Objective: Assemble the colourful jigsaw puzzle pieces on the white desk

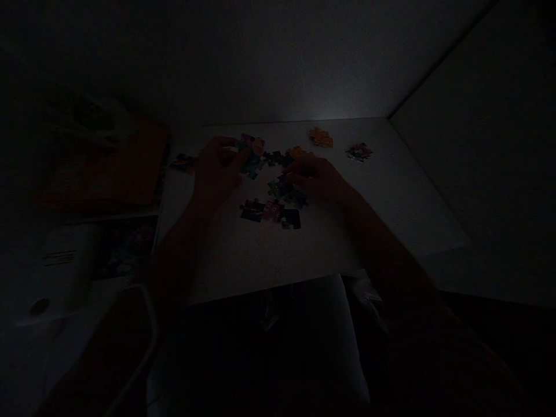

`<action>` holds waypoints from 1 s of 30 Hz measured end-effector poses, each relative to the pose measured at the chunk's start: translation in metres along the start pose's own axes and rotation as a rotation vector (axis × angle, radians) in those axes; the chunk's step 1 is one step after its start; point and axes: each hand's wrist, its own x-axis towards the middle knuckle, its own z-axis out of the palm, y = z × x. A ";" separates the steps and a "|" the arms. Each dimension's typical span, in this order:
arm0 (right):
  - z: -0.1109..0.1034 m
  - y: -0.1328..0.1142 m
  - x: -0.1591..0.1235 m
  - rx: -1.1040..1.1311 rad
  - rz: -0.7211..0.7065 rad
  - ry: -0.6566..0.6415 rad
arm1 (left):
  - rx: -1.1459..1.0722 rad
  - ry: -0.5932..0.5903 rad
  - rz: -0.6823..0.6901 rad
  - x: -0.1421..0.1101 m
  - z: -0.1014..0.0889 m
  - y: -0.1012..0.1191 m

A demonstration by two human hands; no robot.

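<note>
The scene is very dark. My left hand (217, 174) grips a small group of jigsaw puzzle pieces (252, 145), purple, pink and teal, between thumb and fingers. To its right, my right hand (319, 176) is closed in a pinch over the pieces, with a small dark puzzle piece (283, 176) at its fingertips. Just below lie loose greenish pieces (297, 200). Nearer to me, a joined row of pieces (271, 211) has a purple one in its middle. Orange pieces (299, 152) lie behind my right hand, partly hidden by it.
On the white table (269, 255), an orange pile (321, 138) and a mixed pile (359, 152) of pieces lie at the back right. More pieces (183, 163) sit left of my left hand. An orange package (108, 168), a dark picture (125, 246) and a white object (65, 266) stand left. Walls enclose the back and right.
</note>
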 end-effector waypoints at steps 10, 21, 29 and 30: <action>0.008 -0.007 0.001 -0.143 -0.082 0.029 | 0.131 -0.176 0.124 -0.011 0.014 -0.004; 0.009 -0.009 0.007 -0.046 -0.068 0.290 | 0.061 -0.327 0.124 -0.015 0.014 -0.005; 0.007 -0.010 0.009 -0.009 -0.053 0.403 | 0.030 -0.252 0.110 -0.009 0.013 -0.006; 0.007 -0.009 0.009 -0.011 -0.050 0.401 | 0.031 -0.238 0.103 -0.008 0.012 -0.005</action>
